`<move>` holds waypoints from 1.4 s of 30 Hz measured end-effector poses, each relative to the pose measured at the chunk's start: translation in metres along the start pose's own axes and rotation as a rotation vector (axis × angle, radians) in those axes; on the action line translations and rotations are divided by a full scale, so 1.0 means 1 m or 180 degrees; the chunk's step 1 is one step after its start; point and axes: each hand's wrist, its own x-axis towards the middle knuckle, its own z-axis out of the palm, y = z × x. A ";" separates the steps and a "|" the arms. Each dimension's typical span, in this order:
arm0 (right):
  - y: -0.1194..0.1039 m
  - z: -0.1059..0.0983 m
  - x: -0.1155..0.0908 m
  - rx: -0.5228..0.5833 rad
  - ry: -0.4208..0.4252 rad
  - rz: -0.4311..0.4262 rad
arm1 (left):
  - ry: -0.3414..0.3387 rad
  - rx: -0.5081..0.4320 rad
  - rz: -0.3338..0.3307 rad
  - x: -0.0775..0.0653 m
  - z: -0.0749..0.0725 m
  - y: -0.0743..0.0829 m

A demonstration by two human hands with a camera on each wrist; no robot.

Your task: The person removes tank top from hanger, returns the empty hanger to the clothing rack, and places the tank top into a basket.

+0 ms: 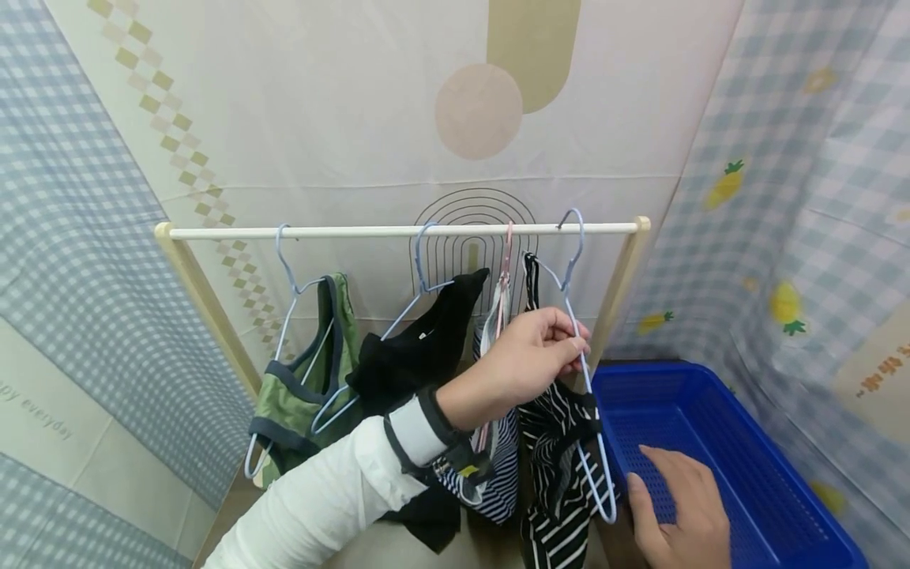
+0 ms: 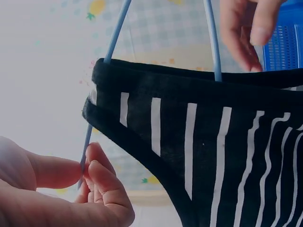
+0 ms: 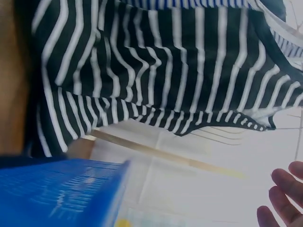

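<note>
A blue wire clothes hanger [image 1: 573, 265] hangs by its hook near the rail's right end. My left hand [image 1: 529, 356] pinches one sloping arm of it between thumb and fingers. On that hanger is a black-and-white striped sleeveless top [image 1: 550, 435]; one strap is over the far arm, and in the left wrist view its black-edged band [image 2: 189, 75] lies across the wire. My right hand [image 1: 678, 506], lower and to the right, holds nothing, its thumb and fingers spread beside the top. In the right wrist view, its fingertips [image 3: 284, 191] are apart from the striped cloth.
The white rail [image 1: 355, 232] stands on wooden posts. Left of the striped top hang a green sleeveless top [image 1: 284, 403], a black garment [image 1: 419, 348] and a striped garment on a pink hanger [image 1: 508, 245]. A blue plastic basket [image 1: 782, 466] sits at the right. Patterned cloth surrounds everything.
</note>
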 end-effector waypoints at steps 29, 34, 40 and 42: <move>-0.003 0.004 0.024 0.0600 0.0257 -0.0506 | 0.0164 0.0729 0.0431 -0.074 0.032 -0.062; 0.009 0.006 0.012 0.0554 0.0137 -0.0367 | 0.0374 0.0691 0.0506 -0.068 0.034 -0.078; 0.012 0.006 0.007 0.0503 0.0067 -0.0372 | 0.0503 0.0483 0.0396 -0.058 0.034 -0.093; 0.011 0.008 0.007 0.0507 0.0068 -0.0406 | 0.0484 0.0360 0.0345 -0.055 0.033 -0.097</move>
